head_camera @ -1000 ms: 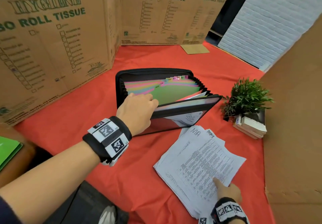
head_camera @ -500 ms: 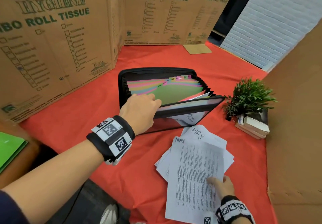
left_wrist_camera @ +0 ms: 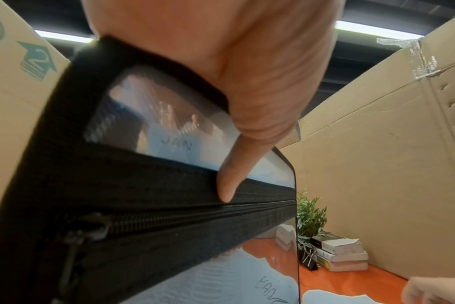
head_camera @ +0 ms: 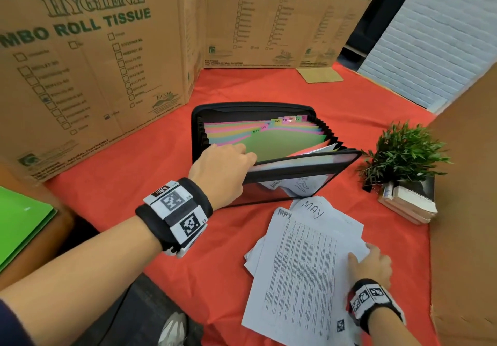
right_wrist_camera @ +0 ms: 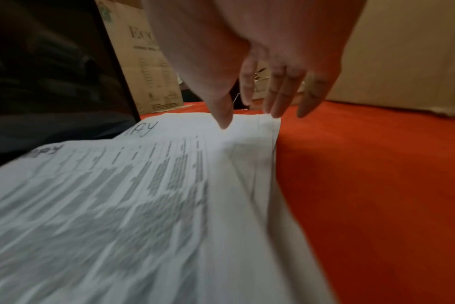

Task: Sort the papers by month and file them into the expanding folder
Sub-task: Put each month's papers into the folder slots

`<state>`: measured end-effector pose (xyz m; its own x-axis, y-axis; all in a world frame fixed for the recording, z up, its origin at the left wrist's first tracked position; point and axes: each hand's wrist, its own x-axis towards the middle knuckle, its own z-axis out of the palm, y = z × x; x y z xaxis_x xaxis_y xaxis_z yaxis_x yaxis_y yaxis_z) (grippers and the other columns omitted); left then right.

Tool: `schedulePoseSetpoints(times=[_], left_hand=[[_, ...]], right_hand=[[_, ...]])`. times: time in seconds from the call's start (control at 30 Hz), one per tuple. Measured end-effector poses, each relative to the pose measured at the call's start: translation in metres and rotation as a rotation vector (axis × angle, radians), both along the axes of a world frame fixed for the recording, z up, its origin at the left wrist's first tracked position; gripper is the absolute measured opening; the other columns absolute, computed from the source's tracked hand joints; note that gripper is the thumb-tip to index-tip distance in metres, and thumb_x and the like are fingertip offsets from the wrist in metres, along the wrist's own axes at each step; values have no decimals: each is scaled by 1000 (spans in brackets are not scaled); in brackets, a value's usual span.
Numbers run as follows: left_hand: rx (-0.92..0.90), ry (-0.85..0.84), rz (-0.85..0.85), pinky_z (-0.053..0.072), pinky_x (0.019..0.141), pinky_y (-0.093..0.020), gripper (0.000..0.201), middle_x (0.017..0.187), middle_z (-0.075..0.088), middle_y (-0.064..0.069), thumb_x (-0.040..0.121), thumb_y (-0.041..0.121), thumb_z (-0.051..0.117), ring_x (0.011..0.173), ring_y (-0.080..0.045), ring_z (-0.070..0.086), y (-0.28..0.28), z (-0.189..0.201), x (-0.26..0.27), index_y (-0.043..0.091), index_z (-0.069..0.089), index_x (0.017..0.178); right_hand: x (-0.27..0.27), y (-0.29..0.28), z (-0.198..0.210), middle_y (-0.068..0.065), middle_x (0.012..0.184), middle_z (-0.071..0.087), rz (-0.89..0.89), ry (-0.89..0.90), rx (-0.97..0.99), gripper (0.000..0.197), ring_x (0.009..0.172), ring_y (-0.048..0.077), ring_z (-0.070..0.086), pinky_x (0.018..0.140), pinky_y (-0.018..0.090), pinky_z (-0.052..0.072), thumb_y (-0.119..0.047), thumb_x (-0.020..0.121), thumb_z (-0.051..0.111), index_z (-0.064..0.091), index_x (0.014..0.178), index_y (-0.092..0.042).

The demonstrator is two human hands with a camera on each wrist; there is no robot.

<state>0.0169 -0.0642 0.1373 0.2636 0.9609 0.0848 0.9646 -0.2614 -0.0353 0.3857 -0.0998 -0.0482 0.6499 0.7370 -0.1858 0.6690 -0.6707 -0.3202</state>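
Red tablecloth (head_camera: 269,87), printed cardboard boxes (head_camera: 88,58) along the back, small potted plant (head_camera: 403,152) beside stacked books (head_camera: 408,203), green folder (head_camera: 21,224) at left edge, white panel (head_camera: 435,39) at right.

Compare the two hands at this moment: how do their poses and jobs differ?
The left hand grips the expanding folder's front flap, fingers curled over its edge; the right hand lies on the loose papers with straight fingers. The left is raised, the right low on the table. Both wear marker wristbands.
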Motion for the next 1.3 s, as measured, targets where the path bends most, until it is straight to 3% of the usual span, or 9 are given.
schedulePoseSetpoints(times=[0.37, 0.57, 0.7, 0.9, 1.0, 1.1, 1.2, 1.27, 1.3], left_hand=[[13, -32, 23, 30, 56, -34, 20, 99, 50, 3, 89, 14, 54, 89, -25, 57, 1, -7, 1, 23, 52, 106], [26, -41, 30, 31, 56, -34, 20, 99, 51, 1, 89, 12, 53, 90, -25, 57, 1, -7, 0, 21, 52, 107], [20, -41, 24, 30, 56, -34, 22, 99, 51, 1, 89, 11, 51, 90, -24, 56, 1, -6, 0, 21, 52, 109], [13, -47, 13, 28, 54, -33, 24, 99, 50, 1, 89, 11, 51, 89, -24, 55, 0, -5, 0, 21, 53, 111], [13, -58, 2, 26, 53, -33, 24, 98, 51, 0, 89, 10, 51, 89, -25, 56, 0, -6, 0, 20, 53, 110], [9, -64, -1, 27, 53, -33, 25, 98, 50, 1, 88, 10, 51, 89, -25, 56, 0, -6, -1, 20, 53, 111], [4, -76, -1, 27, 53, -33, 25, 92, 44, 2, 87, 9, 52, 87, -25, 56, 1, -7, -1, 20, 53, 110], [1, -77, -7, 28, 54, -34, 25, 91, 43, 2, 87, 9, 51, 87, -25, 56, 1, -7, -2, 20, 53, 109], [-2, -76, -10, 29, 55, -34, 25, 92, 45, 2, 87, 8, 51, 87, -25, 56, 2, -7, -2, 20, 53, 110]], right_hand=[[29, 17, -4, 24, 134, 37, -48, 278, -102, 72, 118, 40, 47, 101, 43, 39, -30, 71, 85, 47, 129, -12], [31, 5, 3, 11, 84, 64, -32, 151, 223, 13, 86, 32, 60, 82, 36, 46, -16, 79, 76, 64, 78, -11], [28, -4, 13, 10, 73, 65, 114, 36, 255, 20, 79, 34, 60, 75, 39, 48, -27, 89, 66, 69, 76, -12], [18, -10, 29, 9, 129, 59, 483, -327, 316, 17, 108, 34, 53, 89, 52, 41, -21, 92, 59, 73, 102, -18], [-1, -12, 37, 10, 104, 66, 484, -70, 506, 26, 87, 30, 60, 79, 39, 45, -31, 91, 54, 71, 90, -11], [-19, -18, 30, 11, 62, 46, 133, 317, 576, 46, 60, 23, 41, 57, 33, 33, -47, 87, 57, 57, 72, -3], [-30, -28, 12, 6, 64, 42, -87, 501, 472, 44, 65, 19, 39, 59, 32, 31, -39, 90, 63, 52, 68, -3], [-40, -33, 7, 5, 83, 56, -84, 533, 422, 21, 80, 20, 51, 71, 34, 43, -25, 87, 71, 61, 93, -7], [-41, -35, 4, 5, 94, 59, -86, 506, 405, 34, 89, 21, 55, 80, 37, 46, -18, 81, 77, 59, 107, -7]])
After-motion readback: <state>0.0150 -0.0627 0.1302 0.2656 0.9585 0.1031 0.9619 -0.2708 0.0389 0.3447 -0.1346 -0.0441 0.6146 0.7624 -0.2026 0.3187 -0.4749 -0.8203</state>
